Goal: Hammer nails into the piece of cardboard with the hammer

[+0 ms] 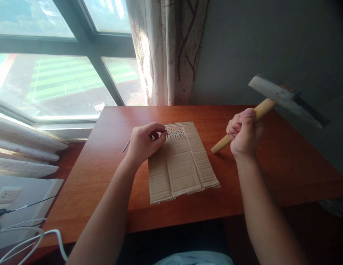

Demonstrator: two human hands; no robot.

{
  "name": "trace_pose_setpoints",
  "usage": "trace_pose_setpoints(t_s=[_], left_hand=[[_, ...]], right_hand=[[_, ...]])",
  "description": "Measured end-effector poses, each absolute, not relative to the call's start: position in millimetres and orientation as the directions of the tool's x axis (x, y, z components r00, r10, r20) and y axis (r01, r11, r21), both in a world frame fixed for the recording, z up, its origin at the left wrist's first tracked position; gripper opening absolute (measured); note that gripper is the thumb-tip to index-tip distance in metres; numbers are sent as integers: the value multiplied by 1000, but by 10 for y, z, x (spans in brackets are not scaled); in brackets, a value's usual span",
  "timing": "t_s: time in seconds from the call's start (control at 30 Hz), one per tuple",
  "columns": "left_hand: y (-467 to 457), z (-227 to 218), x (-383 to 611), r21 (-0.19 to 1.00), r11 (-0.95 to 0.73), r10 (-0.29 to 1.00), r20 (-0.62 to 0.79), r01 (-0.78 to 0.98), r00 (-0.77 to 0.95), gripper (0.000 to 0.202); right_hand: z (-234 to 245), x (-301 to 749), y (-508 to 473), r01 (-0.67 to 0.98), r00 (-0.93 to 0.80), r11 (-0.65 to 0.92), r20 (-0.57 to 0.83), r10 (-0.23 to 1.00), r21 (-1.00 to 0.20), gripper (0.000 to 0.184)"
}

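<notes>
A flat piece of corrugated cardboard (182,162) lies on a reddish wooden table (284,162). Near its far edge is a patch of small nail heads or holes (175,131) in rows. My left hand (146,141) pinches a thin nail (166,131) upright at the left side of that patch. My right hand (244,133) is closed round the wooden handle of a hammer (282,99), which is raised above the table to the right of the cardboard, its metal head up and to the right.
A loose nail (126,146) lies on the table left of my left hand. A window and a patterned curtain (171,51) stand behind the table. A wall socket (7,195) and white cables (33,235) are at the lower left.
</notes>
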State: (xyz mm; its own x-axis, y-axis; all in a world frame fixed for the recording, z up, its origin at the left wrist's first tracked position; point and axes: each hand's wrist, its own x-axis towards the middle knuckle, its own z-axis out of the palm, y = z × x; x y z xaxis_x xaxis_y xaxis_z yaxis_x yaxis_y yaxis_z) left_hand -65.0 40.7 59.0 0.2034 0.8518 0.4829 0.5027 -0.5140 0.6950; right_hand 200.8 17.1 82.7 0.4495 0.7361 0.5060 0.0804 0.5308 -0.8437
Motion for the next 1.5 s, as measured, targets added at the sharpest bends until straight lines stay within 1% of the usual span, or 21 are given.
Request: trace_pose_setpoints(t_s=[0.33, 0.8, 1.0, 1.07, 1.13, 1.2, 1.23, 1.3, 1.37, 1.43, 1.5], left_hand=[[425, 567, -660, 695, -520, 850, 479, 496, 220, 9], [422, 549, -662, 657, -535, 840, 478, 531, 256, 8], [422, 545, -666, 685, -525, 849, 459, 505, 260, 8], [422, 551, -670, 699, -523, 851, 453, 487, 264, 7], [420, 566, -672, 709, -525, 851, 452, 471, 267, 6], [417, 585, -673, 716, -525, 851, 450, 460, 271, 6], [416, 594, -673, 718, -525, 851, 448, 457, 275, 6], [414, 607, -674, 719, -524, 852, 439, 457, 286, 6], [413, 609, -676, 719, -519, 855, 431, 463, 289, 6], [414, 605, -677, 722, -510, 860, 424, 467, 285, 6], [415, 599, -680, 727, -505, 863, 421, 465, 279, 6]], right_hand=[[814, 2012, 181, 47, 442, 564, 523, 728, -825, 56], [820, 2005, 169, 117, 440, 525, 518, 733, -843, 58], [838, 1979, 164, 120, 398, 500, 503, 767, -858, 55], [855, 1969, 157, 166, 350, 433, 463, 814, -886, 54], [871, 1962, 144, 233, 273, 323, 381, 883, -917, 53], [887, 1954, 132, 340, 164, 221, 289, 943, -914, 51], [898, 1948, 128, 408, 99, 187, 247, 964, -894, 50], [938, 1925, 126, 534, -34, 157, 165, 986, -830, 50], [1019, 1884, 131, 611, -151, 148, 69, 986, -777, 50], [1147, 1829, 137, 637, -241, 143, -21, 970, -757, 50], [1311, 1767, 143, 639, -314, 151, -77, 946, -754, 51]])
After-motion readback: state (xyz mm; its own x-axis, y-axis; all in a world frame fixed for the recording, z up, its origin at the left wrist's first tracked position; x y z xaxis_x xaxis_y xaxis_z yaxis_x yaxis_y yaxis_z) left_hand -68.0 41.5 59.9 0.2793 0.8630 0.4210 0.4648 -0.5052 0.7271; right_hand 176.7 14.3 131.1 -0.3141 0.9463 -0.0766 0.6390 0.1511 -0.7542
